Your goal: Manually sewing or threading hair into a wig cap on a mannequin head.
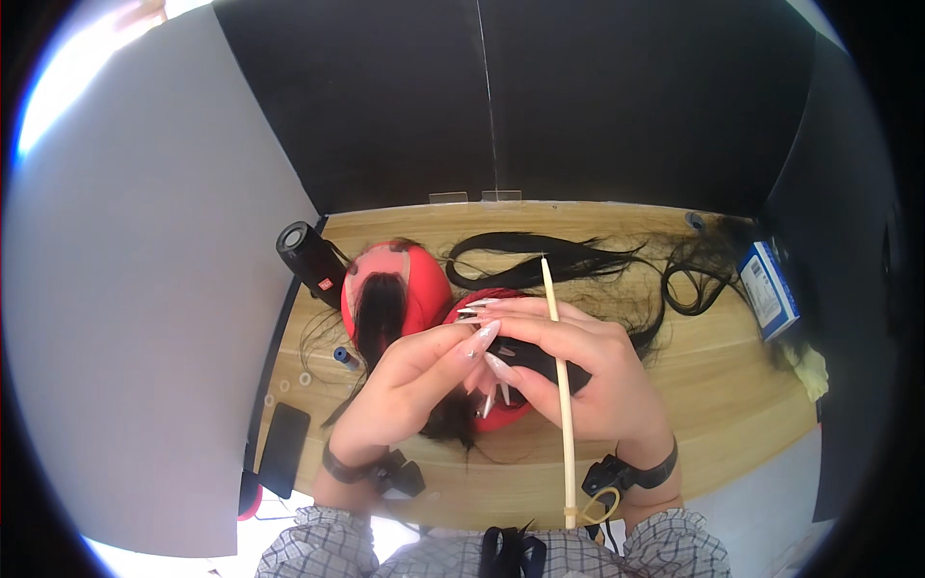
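My two hands meet fingertip to fingertip over a red head-shaped form (503,416) that carries black hair (448,416). My left hand (409,385) is closed, thumb pressed toward the forefinger; whatever is pinched there is too small to make out. Across my right hand (612,371) lies a long pale stick (565,424) with a fine needle tip at its far end and a rubber band (605,503) at its near end. That hand's fingers are bent toward the left fingertips, keeping the stick. Silvery clips (487,407) show below the hands.
Left of the hands sits another red form (424,289) with dark hair, by a black cylindrical speaker (310,258). Black hair bundles (540,258) lie behind. A blue-white box (769,289) stands right, and a black phone (285,448) lies left. Dark panels (626,106) wall the table (713,414).
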Available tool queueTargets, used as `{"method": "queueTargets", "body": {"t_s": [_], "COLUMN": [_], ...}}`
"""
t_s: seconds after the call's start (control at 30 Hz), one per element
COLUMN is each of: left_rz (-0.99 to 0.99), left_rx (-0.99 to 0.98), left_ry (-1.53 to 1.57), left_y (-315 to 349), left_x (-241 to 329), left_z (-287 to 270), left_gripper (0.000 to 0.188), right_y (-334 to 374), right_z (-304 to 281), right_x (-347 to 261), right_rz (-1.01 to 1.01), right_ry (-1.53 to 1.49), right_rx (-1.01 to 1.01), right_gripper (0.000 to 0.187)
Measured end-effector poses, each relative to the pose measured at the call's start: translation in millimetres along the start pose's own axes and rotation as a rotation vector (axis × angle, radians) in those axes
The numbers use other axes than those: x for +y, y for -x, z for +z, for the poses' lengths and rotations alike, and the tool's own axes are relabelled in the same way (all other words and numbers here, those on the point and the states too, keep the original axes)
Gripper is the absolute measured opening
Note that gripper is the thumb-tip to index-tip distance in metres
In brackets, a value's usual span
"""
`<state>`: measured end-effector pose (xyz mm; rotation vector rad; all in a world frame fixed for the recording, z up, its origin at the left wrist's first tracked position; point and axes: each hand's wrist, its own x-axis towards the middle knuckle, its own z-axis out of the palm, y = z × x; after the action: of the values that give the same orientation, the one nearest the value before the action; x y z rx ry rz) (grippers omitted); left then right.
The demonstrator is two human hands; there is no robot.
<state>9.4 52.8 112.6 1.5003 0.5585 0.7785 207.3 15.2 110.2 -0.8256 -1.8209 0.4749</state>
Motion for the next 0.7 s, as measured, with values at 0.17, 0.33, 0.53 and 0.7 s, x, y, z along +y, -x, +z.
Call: {"method": "queueTargets", "body": {"t_s": [0.17,0.33,0.53,0.7], "left_rz": [-0.02,0.052,0.177,0.353], "left_rx": [0.137,0.112,0.132,0.12], "left_ry": [-0.108,-0.202,-0.301,-0.025], "left_y": [-1,3,3,4], "left_x": [2,4,-1,-3], "left_z": [8,0,-12,-23], "left_gripper": [0.03,0.031,0.035,0.036], "right_y": [-1,-1,6,16], "right_z": [4,2,-15,-46], "right_x": [10,12,20,18], "right_rz": [-0.086,-0.091,0.017,0.313], "right_ry": [0.122,0.172,0.219,0.195], "right_rx": [0.062,0.126,0.137,-0.134], "right_gripper": [0.022,0.017,0.014,0.017]}}
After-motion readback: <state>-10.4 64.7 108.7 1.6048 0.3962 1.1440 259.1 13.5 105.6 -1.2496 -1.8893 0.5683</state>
